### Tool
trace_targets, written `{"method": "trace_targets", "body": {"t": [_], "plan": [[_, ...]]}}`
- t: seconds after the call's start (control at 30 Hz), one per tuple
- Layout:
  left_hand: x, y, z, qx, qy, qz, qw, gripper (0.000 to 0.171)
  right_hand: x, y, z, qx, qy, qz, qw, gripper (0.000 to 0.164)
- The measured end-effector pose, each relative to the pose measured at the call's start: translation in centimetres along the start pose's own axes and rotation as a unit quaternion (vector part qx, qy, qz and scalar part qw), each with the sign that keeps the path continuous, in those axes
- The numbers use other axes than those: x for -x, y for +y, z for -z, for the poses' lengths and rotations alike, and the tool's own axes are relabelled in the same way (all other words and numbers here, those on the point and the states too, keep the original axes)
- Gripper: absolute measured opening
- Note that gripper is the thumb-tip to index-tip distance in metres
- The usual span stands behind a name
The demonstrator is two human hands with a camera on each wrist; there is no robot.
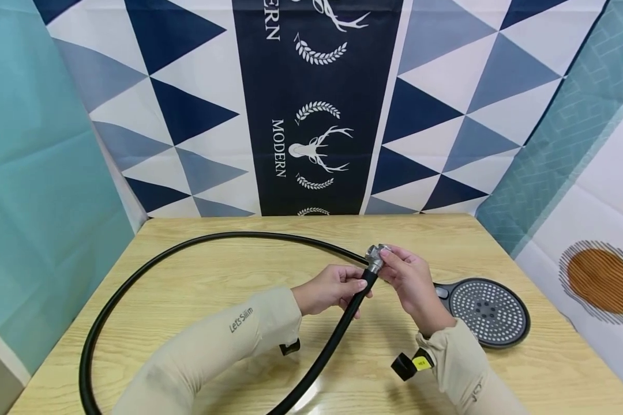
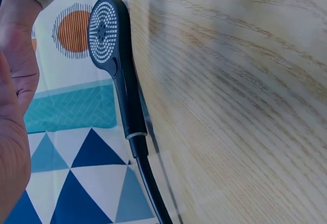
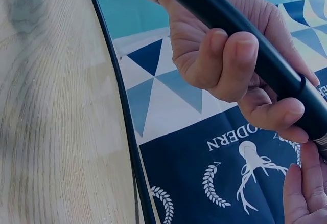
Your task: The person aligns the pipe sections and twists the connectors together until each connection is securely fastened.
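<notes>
A long black hose point(image 1: 334, 339) ends in a silver metal fitting point(image 1: 375, 257), raised over the table. My left hand point(image 1: 332, 288) grips the hose just below the fitting, thumb on top. In the right wrist view several of its fingers point(image 3: 240, 50) curl round the hose. The fitting itself is pinched by my right hand point(image 1: 407, 282), thumb on its near side. Right of that hand, a dark shower head point(image 1: 488, 311) lies with its spray face up. The left wrist view shows its handle point(image 2: 130, 106) joined to a hose; the right forearm partly hides it in the head view.
The hose loops widely across the left of the wooden table point(image 1: 228, 271) and behind the hands. A patterned curtain point(image 1: 202, 115) stands at the back edge, with cloth on both sides. Black camera mounts point(image 1: 405, 366) hang under the wrists.
</notes>
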State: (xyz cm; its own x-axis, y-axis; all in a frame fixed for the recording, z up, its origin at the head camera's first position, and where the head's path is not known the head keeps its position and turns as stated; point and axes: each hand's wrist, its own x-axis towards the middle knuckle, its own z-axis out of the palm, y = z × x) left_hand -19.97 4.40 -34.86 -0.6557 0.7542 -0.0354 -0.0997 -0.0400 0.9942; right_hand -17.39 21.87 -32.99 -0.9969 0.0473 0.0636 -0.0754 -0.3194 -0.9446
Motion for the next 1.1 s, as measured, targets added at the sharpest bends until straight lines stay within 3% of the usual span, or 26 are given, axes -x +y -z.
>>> {"method": "trace_targets", "body": {"t": [0.37, 0.57, 0.77, 1.1], "plan": [[0.1, 0.5, 0.0, -0.002, 0.045, 0.01, 0.999, 0.028, -0.4, 0.0, -0.6, -0.004, -0.003, -0.002, 1.0, 0.023], [0.1, 0.2, 0.3, 0.019, 0.029, 0.041, 0.9986, 0.032, -0.4, 0.3, -0.4, -0.014, -0.01, -0.012, 1.0, 0.024], [0.2, 0.1, 0.6, 0.004, 0.013, 0.029, 0.9995, 0.035, -0.6, 0.4, -0.3, -0.017, -0.009, -0.011, 1.0, 0.024], [0.2, -0.6, -0.2, 0.007, 0.076, 0.021, 0.9968, 0.033, -0.8, 0.7, -0.2, -0.025, -0.016, -0.033, 0.999, 0.027]]}}
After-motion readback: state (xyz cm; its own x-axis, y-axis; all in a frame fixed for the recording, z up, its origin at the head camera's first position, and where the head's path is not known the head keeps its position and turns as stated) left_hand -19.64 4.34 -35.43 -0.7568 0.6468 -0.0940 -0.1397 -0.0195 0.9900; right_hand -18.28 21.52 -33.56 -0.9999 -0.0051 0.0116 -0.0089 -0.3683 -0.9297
